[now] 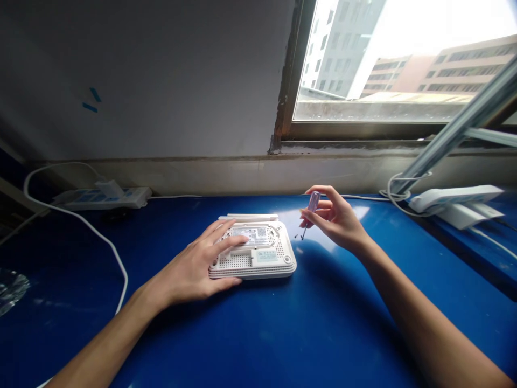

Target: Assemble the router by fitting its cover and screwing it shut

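A white router [264, 272] lies underside up on the blue table, its vent holes and labels showing and an antenna [258, 216] along its back. My left hand [205, 258] grips its left end, fingers spread over the underside and thumb along the front edge. To the right of the router, my right hand [333, 218] pinches the translucent purple handle of a screwdriver [314, 201]. Its thin shaft points down toward the tabletop. By the tip are small dark screws [296, 236]; whether the tip touches one I cannot tell.
A power strip [133, 197] with a plugged-in white adapter and cable stands at the back left. Another strip [456, 195] with adapters sits at the right, beside a slanted metal post [444, 137]. Crumpled clear plastic [12, 288] lies at the far left. Wall and window [404, 64] are behind.
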A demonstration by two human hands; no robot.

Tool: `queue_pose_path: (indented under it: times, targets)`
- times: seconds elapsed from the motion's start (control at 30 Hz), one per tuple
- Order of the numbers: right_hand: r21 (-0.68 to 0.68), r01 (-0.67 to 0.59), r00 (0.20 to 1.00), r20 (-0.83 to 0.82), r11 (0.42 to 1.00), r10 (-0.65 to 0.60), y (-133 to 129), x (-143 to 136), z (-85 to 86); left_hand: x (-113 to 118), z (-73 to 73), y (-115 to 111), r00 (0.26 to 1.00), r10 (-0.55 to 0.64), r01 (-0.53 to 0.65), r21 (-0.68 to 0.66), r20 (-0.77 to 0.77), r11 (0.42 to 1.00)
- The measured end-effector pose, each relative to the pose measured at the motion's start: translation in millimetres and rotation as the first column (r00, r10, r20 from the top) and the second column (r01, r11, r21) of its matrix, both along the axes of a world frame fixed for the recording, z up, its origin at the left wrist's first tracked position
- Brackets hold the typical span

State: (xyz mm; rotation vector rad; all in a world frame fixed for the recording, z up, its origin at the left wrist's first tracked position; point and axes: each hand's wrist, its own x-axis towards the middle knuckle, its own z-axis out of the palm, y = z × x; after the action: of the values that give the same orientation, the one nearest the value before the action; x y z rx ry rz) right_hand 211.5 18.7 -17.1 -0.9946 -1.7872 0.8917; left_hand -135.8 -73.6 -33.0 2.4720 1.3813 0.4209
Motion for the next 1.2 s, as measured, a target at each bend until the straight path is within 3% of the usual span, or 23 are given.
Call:
queue_pose_path:
  times: [0.27,0.53,0.63,0.73,0.9,1.03,1.13,1.2]
  targets:
    - [0.003,0.012,0.996,0.092,1.000,-0.013,1,2,-2.5,14,11.1,-4,0.973,0.189,-0.172,0.125,-0.136,0.977]
    - [-0.028,0.059,0.984,-0.164,0.998,-0.062,-2,-4,7.4,20,19.6,-9,0.935,0.321,-0.283,0.228,-0.153,0.932]
    - [-0.061,0.020,0.965,-0.262,0.998,-0.036,-7,-15,11.3,17,15.2,-10,0.955,0.291,-0.272,0.227,-0.055,0.935]
    - [-0.083,-0.028,0.947,-0.321,0.996,0.000,-15,-30,12.7,15,10.6,-11,0.976,0.185,-0.203,0.168,0.118,0.965]
    - [-0.100,-0.111,0.932,-0.355,0.989,0.069,-30,-53,10.2,12,8.6,-11,0.952,0.070,-0.096,0.074,0.297,0.993]
    - [-0.098,-0.142,0.930,-0.355,0.985,0.099,-39,-64,9.3,7,12.2,-7,0.964,0.084,-0.128,0.162,0.254,0.978]
    - [-0.089,-0.108,0.940,-0.334,0.990,0.073,-42,-67,9.4,1,13.8,-2,0.970,0.175,-0.213,0.246,0.168,0.945]
    - [-0.081,-0.078,0.948,-0.314,0.994,0.049,-43,-68,8.8,-2,11.9,1,0.964,0.235,-0.257,0.228,0.121,0.939]
